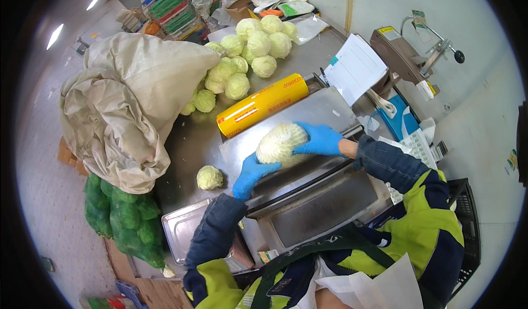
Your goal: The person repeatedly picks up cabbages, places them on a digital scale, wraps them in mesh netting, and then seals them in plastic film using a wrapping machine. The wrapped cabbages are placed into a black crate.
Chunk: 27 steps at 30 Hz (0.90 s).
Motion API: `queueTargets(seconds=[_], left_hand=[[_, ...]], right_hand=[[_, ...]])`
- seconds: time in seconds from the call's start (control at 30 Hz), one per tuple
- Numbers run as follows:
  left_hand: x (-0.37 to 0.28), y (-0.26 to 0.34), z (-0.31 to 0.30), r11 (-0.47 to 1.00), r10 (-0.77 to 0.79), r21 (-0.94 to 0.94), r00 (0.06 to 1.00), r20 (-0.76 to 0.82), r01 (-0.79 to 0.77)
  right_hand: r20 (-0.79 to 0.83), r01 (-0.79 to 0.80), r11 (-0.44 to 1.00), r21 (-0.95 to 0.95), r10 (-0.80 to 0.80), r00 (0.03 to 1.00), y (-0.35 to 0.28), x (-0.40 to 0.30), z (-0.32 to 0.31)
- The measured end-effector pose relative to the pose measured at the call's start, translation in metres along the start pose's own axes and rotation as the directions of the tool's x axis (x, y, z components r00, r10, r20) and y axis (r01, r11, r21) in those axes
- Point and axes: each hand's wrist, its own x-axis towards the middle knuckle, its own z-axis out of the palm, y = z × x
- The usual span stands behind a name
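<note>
Both of my hands wear blue gloves and grip a pale, rounded bundle (280, 144) with a white net-like surface. What lies inside the netting cannot be made out clearly. My left hand (252, 176) cups its near left end, and my right hand (319, 139) clasps its right side. The bundle is over the metal top of a film-wrapping machine (326, 106). Behind it a yellow printed roll of cling film (264, 104) lies across the machine. A single small cabbage (209, 177) sits on the steel table (181, 156) to the left of my left hand.
Several cabbages (260, 42) are heaped at the back beside a large beige woven sack (136, 82). Green produce in net bags (128, 218) hangs at the table's left edge. A metal tray scale (185, 226) stands front left. Papers (354, 67) and a brown lever-type device (396, 53) are at right.
</note>
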Motion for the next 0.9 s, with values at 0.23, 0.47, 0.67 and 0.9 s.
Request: queueTargets(seconds=[0.23,0.47,0.67,0.9], left_hand=[[-0.109,-0.031,0.052,0.831,-0.428,-0.230,0.847,0.315,0.506],[-0.149,-0.131,0.063,0.668,-0.435,-0.416,0.778,0.454,0.617],[-0.193,-0.143,0.079,0.981,-0.192,-0.037,0.930,-0.313,0.190],[-0.180,-0.205,0.060,0.495,0.408,0.808,0.735,-0.541,0.320]], right_hand=[[0.376,-0.235,0.885,0.401,0.074,0.924,-0.016,-0.150,0.006],[0.310,-0.490,0.618,0.615,0.382,0.871,0.076,-0.201,0.094],[-0.167,-0.103,0.922,0.372,0.176,0.970,0.107,-0.193,0.117],[-0.298,-0.134,0.843,-0.521,-0.032,0.954,0.132,-0.162,0.155]])
